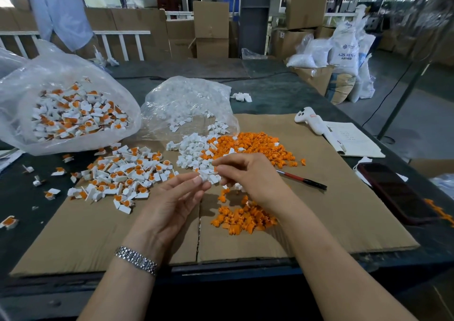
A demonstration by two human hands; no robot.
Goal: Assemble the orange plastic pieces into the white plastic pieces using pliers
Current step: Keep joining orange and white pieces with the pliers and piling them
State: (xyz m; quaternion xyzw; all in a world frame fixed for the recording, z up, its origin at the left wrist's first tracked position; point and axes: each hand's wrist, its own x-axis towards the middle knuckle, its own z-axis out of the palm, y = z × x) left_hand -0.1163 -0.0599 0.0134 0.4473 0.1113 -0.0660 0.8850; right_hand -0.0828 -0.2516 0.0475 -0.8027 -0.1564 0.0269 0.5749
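Note:
My left hand pinches a small white plastic piece between thumb and fingertips above the cardboard. My right hand is just right of it, fingers curled, its fingertips on the same white piece. The pliers, red and black handled, lie on the cardboard behind my right hand, partly hidden by it. Loose white pieces lie in a heap beyond my hands. Orange pieces form one pile at the back and another near my right wrist. Assembled white-and-orange pieces are spread to the left.
A clear bag of assembled pieces stands at the left, a clear bag of white pieces behind the piles. A white handheld device, a notebook and a dark phone lie to the right. A person stands at the far left.

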